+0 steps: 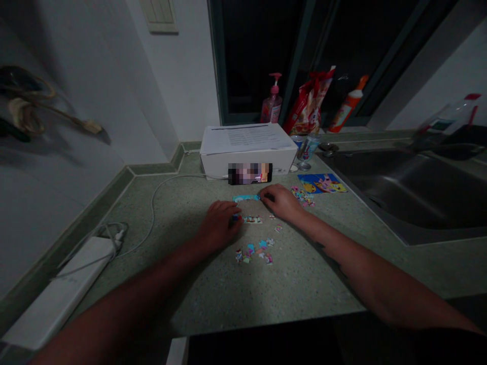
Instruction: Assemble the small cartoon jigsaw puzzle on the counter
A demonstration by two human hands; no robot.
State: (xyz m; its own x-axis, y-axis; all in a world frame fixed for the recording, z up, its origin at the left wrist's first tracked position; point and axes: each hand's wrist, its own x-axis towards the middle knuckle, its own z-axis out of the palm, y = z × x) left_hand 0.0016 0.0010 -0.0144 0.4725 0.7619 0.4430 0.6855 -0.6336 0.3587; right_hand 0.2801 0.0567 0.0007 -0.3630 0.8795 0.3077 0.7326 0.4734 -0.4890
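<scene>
Blue puzzle pieces [246, 198] form a strip on the counter [304, 289], my right hand [280, 201] bent at its right end, my left hand [219, 223] curved near its left; from here I can't tell whether either grips anything. Beyond, a phone [249, 175] stands before a white box [215, 163].

The room is dim, with plain pale walls [194, 76] at the left and back. A speckled greenish counter [304, 289] runs along them, edged by a low upstand [152, 169]. Black shows through the window [262, 56] in its dark green frame [216, 66]. Left of it sits a switch plate [160, 15]; at the right, a metal sink [418, 177] is set into the counter.
</scene>
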